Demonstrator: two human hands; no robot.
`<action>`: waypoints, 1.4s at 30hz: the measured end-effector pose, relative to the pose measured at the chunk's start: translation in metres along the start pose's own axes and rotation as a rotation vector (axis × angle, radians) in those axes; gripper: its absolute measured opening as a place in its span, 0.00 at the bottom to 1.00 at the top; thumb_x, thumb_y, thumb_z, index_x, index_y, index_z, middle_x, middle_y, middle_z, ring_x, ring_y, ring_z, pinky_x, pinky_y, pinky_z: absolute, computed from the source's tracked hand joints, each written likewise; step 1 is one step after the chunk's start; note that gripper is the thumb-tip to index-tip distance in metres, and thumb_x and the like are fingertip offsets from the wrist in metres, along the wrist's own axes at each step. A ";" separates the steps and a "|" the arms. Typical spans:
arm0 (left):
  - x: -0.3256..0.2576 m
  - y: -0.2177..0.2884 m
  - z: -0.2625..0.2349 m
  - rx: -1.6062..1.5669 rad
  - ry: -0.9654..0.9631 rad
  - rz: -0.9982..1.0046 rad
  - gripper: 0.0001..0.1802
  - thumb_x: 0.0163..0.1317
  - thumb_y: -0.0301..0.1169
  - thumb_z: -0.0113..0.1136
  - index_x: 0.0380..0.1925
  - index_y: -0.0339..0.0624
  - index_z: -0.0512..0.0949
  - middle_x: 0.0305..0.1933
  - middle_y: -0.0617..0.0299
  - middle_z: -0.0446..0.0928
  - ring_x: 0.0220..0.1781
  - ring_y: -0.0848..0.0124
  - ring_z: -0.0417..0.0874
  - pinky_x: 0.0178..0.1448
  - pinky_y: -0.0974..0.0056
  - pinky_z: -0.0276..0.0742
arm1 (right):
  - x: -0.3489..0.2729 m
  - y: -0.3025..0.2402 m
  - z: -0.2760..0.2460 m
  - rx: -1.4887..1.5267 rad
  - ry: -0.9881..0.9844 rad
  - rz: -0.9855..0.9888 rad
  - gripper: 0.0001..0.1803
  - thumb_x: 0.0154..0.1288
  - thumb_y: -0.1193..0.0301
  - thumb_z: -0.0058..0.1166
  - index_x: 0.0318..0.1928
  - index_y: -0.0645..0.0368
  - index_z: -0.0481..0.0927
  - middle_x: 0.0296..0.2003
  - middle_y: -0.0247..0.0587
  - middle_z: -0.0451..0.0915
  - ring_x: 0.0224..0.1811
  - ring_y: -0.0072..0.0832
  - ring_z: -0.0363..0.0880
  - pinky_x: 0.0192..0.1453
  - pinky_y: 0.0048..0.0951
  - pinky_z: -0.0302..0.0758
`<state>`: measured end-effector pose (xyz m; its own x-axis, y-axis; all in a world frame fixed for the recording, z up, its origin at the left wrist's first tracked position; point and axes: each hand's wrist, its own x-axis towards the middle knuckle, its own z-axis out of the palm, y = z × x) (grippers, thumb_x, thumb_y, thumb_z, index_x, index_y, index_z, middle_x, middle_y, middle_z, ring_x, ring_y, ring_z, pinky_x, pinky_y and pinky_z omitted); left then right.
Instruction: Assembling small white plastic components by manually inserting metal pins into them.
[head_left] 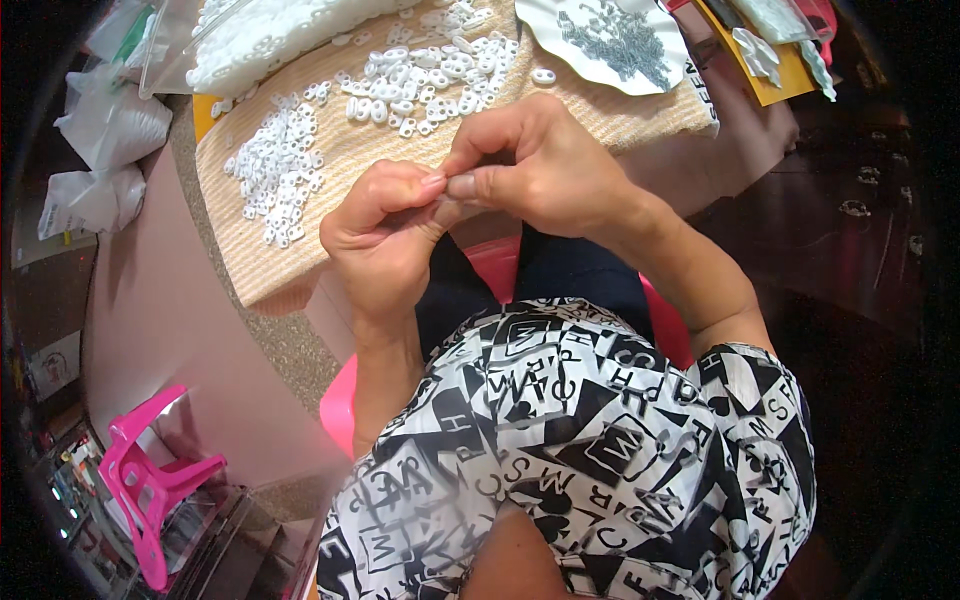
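We pinched 1 tiny piece, too hidden to identify, between the fingertips of our left hand [385, 225] and right hand [535, 165], both clenched just above the beige mat [330, 170], judging steady, close fingertips best for this fiddly fitting.

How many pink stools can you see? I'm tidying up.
2: one tipped-over pink stool on the floor at lower left, and a pink seat under the person, mostly hidden.
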<state>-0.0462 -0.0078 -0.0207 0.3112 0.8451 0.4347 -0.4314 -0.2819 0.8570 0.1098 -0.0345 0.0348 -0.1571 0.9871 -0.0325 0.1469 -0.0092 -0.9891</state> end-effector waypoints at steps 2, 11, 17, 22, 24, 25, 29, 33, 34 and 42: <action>0.000 -0.001 -0.001 0.031 0.015 0.032 0.10 0.41 0.14 0.65 0.26 0.33 0.76 0.29 0.58 0.75 0.33 0.73 0.74 0.39 0.73 0.71 | 0.000 0.000 0.003 0.015 0.014 0.002 0.04 0.53 0.78 0.54 0.28 0.68 0.78 0.17 0.30 0.73 0.19 0.12 0.68 0.20 0.15 0.64; 0.006 0.001 -0.009 -0.103 0.011 -0.005 0.18 0.46 0.20 0.64 0.40 0.30 0.75 0.37 0.57 0.74 0.37 0.72 0.76 0.42 0.71 0.71 | 0.009 -0.006 0.000 0.228 -0.002 0.095 0.07 0.57 0.78 0.51 0.35 0.69 0.78 0.22 0.36 0.76 0.22 0.16 0.72 0.24 0.17 0.68; 0.006 0.002 -0.011 -0.213 0.013 -0.147 0.20 0.52 0.26 0.60 0.46 0.29 0.71 0.42 0.52 0.74 0.40 0.67 0.77 0.44 0.67 0.74 | 0.012 -0.003 -0.002 0.238 0.020 0.032 0.07 0.56 0.77 0.51 0.34 0.68 0.79 0.18 0.35 0.75 0.18 0.16 0.70 0.22 0.17 0.68; 0.011 0.001 -0.001 -0.252 0.068 -0.194 0.17 0.52 0.23 0.59 0.42 0.29 0.73 0.36 0.56 0.75 0.36 0.71 0.76 0.42 0.71 0.72 | 0.009 -0.009 -0.009 0.246 0.053 0.084 0.08 0.56 0.77 0.52 0.35 0.67 0.78 0.21 0.34 0.75 0.21 0.16 0.70 0.23 0.17 0.68; 0.005 0.003 -0.003 -0.146 0.169 -0.248 0.15 0.52 0.20 0.56 0.42 0.29 0.73 0.33 0.56 0.75 0.34 0.70 0.76 0.40 0.69 0.71 | 0.010 -0.010 -0.016 0.196 0.092 0.101 0.08 0.55 0.77 0.54 0.36 0.67 0.78 0.23 0.33 0.75 0.22 0.15 0.70 0.25 0.17 0.69; 0.004 0.004 -0.008 -0.072 0.182 -0.257 0.15 0.52 0.21 0.56 0.42 0.30 0.73 0.32 0.56 0.75 0.33 0.71 0.75 0.39 0.69 0.71 | 0.014 -0.009 -0.023 0.205 0.137 0.095 0.08 0.55 0.75 0.54 0.35 0.67 0.78 0.23 0.33 0.75 0.23 0.15 0.70 0.26 0.17 0.69; 0.001 -0.001 -0.014 -0.128 0.216 -0.256 0.13 0.52 0.22 0.58 0.40 0.29 0.74 0.30 0.57 0.75 0.30 0.72 0.75 0.37 0.70 0.71 | 0.046 -0.014 -0.080 0.128 0.363 -0.175 0.11 0.51 0.74 0.55 0.35 0.68 0.77 0.23 0.35 0.75 0.22 0.17 0.70 0.28 0.18 0.68; 0.003 -0.002 -0.007 0.026 0.230 -0.345 0.11 0.52 0.20 0.58 0.37 0.28 0.75 0.28 0.59 0.75 0.29 0.73 0.75 0.35 0.73 0.70 | 0.133 0.010 -0.210 -0.138 0.493 -0.204 0.06 0.46 0.74 0.51 0.16 0.58 0.74 0.14 0.36 0.71 0.13 0.24 0.67 0.16 0.27 0.65; 0.008 -0.005 0.002 0.057 0.202 -0.334 0.10 0.52 0.21 0.58 0.36 0.29 0.76 0.29 0.60 0.75 0.30 0.75 0.74 0.36 0.73 0.70 | 0.154 0.018 -0.249 -0.045 0.513 -0.362 0.09 0.45 0.76 0.51 0.13 0.56 0.69 0.12 0.33 0.67 0.12 0.21 0.64 0.14 0.25 0.60; 0.021 -0.017 -0.015 0.699 0.109 -0.125 0.08 0.49 0.20 0.60 0.32 0.35 0.78 0.34 0.60 0.74 0.34 0.75 0.72 0.32 0.75 0.68 | 0.077 -0.016 -0.156 -1.193 0.547 -0.184 0.05 0.45 0.72 0.51 0.24 0.58 0.79 0.20 0.48 0.77 0.23 0.38 0.76 0.32 0.35 0.73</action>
<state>-0.0450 0.0218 -0.0301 0.2211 0.9204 0.3224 0.2562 -0.3738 0.8914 0.2480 0.0672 0.0709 0.1029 0.8983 0.4271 0.9727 -0.0011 -0.2320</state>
